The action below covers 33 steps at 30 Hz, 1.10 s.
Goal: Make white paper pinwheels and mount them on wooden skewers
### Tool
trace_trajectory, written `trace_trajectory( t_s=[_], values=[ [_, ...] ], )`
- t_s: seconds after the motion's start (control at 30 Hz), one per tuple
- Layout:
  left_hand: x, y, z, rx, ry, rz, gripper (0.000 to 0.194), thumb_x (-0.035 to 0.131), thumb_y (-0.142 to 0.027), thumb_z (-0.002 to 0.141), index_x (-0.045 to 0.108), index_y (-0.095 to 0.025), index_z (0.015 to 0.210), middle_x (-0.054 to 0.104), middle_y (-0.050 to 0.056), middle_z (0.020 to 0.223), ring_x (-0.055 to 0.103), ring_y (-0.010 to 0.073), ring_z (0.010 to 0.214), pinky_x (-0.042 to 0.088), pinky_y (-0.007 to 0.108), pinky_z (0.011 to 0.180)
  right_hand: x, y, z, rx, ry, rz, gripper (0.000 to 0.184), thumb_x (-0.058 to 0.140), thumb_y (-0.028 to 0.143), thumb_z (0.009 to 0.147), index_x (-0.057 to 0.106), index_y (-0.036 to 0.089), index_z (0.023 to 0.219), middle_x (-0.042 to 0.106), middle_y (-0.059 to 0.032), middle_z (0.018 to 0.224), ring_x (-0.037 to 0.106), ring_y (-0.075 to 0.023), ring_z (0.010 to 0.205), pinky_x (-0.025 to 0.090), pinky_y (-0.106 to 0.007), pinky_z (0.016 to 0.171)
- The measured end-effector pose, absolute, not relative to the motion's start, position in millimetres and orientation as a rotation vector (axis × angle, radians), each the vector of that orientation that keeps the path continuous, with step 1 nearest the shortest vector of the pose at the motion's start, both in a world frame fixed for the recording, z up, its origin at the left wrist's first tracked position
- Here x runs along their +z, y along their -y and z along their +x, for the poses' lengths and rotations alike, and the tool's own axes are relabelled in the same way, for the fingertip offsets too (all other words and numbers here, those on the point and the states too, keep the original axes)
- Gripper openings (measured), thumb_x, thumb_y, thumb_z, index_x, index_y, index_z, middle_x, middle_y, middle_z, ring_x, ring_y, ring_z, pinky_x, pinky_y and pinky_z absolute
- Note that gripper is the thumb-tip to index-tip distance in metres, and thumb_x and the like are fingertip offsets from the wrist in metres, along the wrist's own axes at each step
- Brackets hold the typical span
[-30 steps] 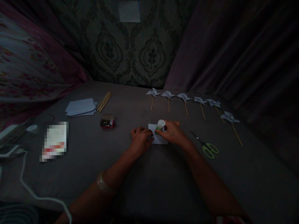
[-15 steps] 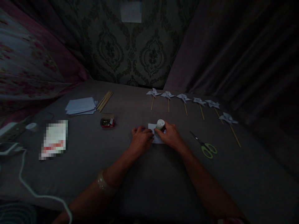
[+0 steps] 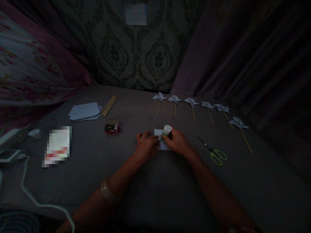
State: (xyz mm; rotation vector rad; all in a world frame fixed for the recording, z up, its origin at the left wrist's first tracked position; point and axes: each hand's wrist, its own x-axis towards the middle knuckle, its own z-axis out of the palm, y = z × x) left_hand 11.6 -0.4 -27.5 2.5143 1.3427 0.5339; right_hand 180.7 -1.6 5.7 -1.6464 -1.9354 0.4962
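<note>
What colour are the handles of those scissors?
The scissors' handles are light green, seen best in the head view.

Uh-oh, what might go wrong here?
The small paper might crease or slip if the right hand pushes the white-and-green tube hard against it. The open red box could spill its little shiny pieces if bumped. The scissors lie near the right forearm, so it might brush them.

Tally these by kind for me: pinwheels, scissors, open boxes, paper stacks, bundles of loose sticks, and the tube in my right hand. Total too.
Pinwheels: 6
Scissors: 1
Open box: 1
Paper stack: 1
Stick bundle: 1
Tube in your right hand: 1
Total: 11
</note>
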Motion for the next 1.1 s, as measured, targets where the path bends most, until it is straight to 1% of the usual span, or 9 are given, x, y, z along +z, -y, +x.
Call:
trace_trajectory(
  t_s=[0.2,0.3,0.4,0.57,0.8,0.93,1.1],
  values=[
    [-27.6,0.5,12.3,0.522,-1.340,2.513,0.022,0.053,-0.030,0.085,0.069,-0.029,0.099,0.065,0.002,0.117,0.043,0.0319,0.117,0.024,0.054,0.092,5.3,-0.9,184.7,0.459,1.896,-1.673,0.023,0.057,0.033,0.079,0.059,0.015,0.093,0.064,-0.0063,0.075,0.057,-0.0168,0.066,0.039,-0.026,0.060],
    [-29.0,0.1,12.0,0.533,-1.349,2.503,0.022,0.054,-0.029,0.084,0.069,-0.030,0.101,0.065,0.002,0.118,0.043,0.0320,0.117,0.024,0.054,0.093,4.3,-0.8,185.4,0.511,1.923,-1.624,0.021,0.057,0.032,0.079,0.058,0.016,0.091,0.063,-0.0047,0.074,0.056,-0.0156,0.064,0.038,-0.025,0.059],
    [-29.8,-0.1,11.6,0.535,-1.342,2.507,0.022,0.054,-0.030,0.084,0.069,-0.030,0.101,0.065,0.003,0.118,0.043,0.0318,0.117,0.023,0.054,0.093,5.0,-1.8,186.1,0.555,1.960,-1.607,0.019,0.057,0.032,0.079,0.058,0.016,0.089,0.063,-0.0044,0.074,0.056,-0.0154,0.065,0.038,-0.025,0.060],
    [-28.1,0.8,12.2,0.529,-1.342,2.530,0.021,0.052,-0.031,0.086,0.069,-0.029,0.098,0.065,0.002,0.118,0.043,0.0313,0.117,0.022,0.054,0.092,5.5,-5.6,184.2,0.499,1.926,-1.646,0.020,0.057,0.031,0.079,0.057,0.015,0.091,0.064,-0.0061,0.077,0.057,-0.0161,0.068,0.038,-0.026,0.061],
    [-27.7,1.8,14.1,0.543,-1.360,2.527,0.021,0.053,-0.031,0.086,0.068,-0.029,0.099,0.066,0.002,0.117,0.044,0.0306,0.116,0.023,0.053,0.092,8.2,-6.7,189.6,0.588,1.986,-1.597,0.018,0.058,0.031,0.078,0.057,0.016,0.087,0.062,-0.0031,0.072,0.055,-0.0144,0.063,0.037,-0.025,0.059],
    [-27.5,1.8,14.0,0.532,-1.353,2.541,0.020,0.052,-0.030,0.086,0.069,-0.029,0.098,0.066,0.002,0.116,0.043,0.0309,0.116,0.023,0.053,0.092,6.2,-7.7,189.9,0.544,1.961,-1.580,0.020,0.056,0.032,0.079,0.057,0.016,0.090,0.062,-0.0033,0.073,0.053,-0.0141,0.062,0.037,-0.025,0.058],
    [-26.5,1.9,13.2,0.528,-1.354,2.541,0.021,0.053,-0.030,0.085,0.068,-0.029,0.100,0.065,0.002,0.117,0.043,0.0311,0.115,0.023,0.054,0.091,5.6,-8.6,189.7,0.585,2.013,-1.554,0.018,0.057,0.032,0.078,0.057,0.016,0.087,0.062,-0.0030,0.072,0.054,-0.0139,0.062,0.036,-0.024,0.058]
  ],
)
